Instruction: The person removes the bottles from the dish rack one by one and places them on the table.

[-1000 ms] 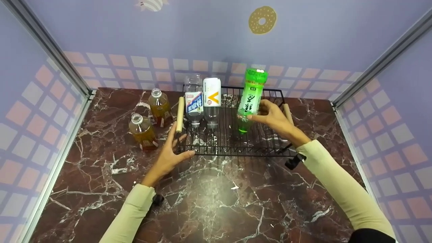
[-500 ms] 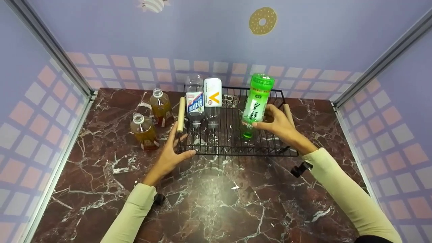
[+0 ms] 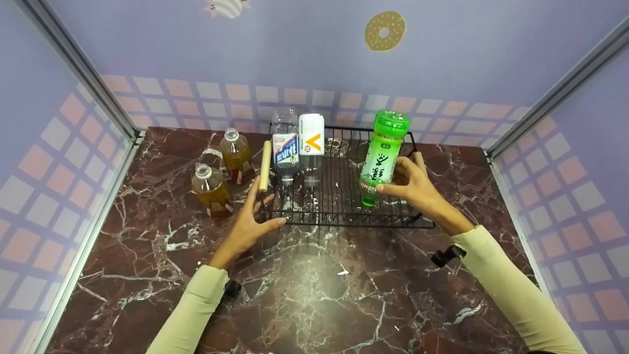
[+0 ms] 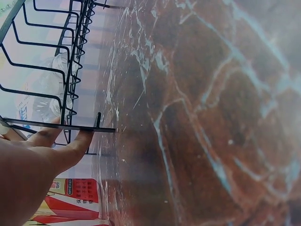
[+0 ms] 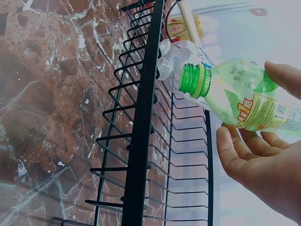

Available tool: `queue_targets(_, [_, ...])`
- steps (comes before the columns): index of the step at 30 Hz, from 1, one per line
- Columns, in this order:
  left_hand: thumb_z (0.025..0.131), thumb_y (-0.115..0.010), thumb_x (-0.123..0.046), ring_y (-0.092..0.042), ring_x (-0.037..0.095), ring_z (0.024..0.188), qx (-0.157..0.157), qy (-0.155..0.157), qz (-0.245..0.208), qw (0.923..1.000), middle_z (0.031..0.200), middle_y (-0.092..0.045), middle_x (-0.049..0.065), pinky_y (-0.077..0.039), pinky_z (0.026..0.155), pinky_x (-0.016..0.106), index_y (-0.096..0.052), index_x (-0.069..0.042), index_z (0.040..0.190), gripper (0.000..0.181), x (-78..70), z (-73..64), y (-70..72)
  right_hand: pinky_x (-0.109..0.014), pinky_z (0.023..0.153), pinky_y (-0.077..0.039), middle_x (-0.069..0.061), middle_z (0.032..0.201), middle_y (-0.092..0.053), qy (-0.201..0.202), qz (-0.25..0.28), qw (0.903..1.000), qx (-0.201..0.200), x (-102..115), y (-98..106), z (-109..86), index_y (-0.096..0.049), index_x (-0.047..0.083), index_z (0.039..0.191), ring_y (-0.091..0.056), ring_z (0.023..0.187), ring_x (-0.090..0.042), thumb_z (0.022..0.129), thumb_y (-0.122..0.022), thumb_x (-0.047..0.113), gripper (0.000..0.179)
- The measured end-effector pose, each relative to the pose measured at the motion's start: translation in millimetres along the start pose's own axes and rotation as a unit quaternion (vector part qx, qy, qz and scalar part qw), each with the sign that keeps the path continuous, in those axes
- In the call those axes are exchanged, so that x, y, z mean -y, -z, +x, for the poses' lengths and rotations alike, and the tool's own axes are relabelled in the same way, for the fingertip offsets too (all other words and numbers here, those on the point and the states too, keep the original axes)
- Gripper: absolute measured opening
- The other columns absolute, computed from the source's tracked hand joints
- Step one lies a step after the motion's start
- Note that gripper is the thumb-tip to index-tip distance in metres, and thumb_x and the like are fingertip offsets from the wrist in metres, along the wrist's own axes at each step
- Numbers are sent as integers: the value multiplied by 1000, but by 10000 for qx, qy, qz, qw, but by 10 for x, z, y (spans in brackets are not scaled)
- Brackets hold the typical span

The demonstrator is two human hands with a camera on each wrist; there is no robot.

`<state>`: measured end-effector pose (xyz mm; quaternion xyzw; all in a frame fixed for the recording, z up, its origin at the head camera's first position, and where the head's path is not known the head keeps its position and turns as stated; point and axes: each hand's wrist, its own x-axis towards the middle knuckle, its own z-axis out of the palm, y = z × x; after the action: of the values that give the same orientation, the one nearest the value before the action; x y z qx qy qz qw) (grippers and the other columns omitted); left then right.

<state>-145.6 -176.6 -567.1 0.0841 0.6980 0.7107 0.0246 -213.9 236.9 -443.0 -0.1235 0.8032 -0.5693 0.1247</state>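
Observation:
My right hand (image 3: pixel 425 194) grips a green plastic bottle (image 3: pixel 383 157) between thumb and fingers. It is upside down and slightly tilted, its uncapped neck pointing down over the right part of a black wire dish rack (image 3: pixel 344 226). In the right wrist view the bottle's open mouth (image 5: pixel 190 80) appears above the rack wires. At the rack's left front corner, my left hand (image 3: pixel 245 226) touches the frame with thumb and fingers extended, beside the wooden handle (image 3: pixel 265 167). Two clear bottles stand inverted in the rack's left part, one with a blue-and-white label (image 3: pixel 286 148), one with a white label (image 3: pixel 311 135).
Left of the rack, two bottles of amber drink (image 3: pixel 212 192) stand upright on the dark marbled counter (image 3: pixel 314 295). A second wooden handle (image 3: pixel 420 164) is at the rack's right end. Patterned walls enclose the back and both sides.
The right hand has carried the green bottle rightward and a little toward the front over the rack. My left hand stays at the rack's corner.

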Motion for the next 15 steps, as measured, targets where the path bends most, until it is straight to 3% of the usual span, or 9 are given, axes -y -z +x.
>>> queue_targets(8, [89,-90,-4,-40,37,160,-24,25,-10,10000,185,2,11,-58,110,50,-5,-22,179,125,-5,-6,-3,-26,106,-58,-24,149,-65,137,-43,9998,-106,16,-12,-111,-50,-8,149,-69,125,-20,96,-84,6,65])
queue_targets(15, [89,-89,-4,-40,38,160,-32,-17,11,10000,185,4,11,-50,115,65,-5,-22,179,124,-15,-7,-5,-27,106,-58,-25,146,-66,302,99,9994,-156,25,-79,-205,-52,-8,148,-69,123,-18,95,-83,1,61])
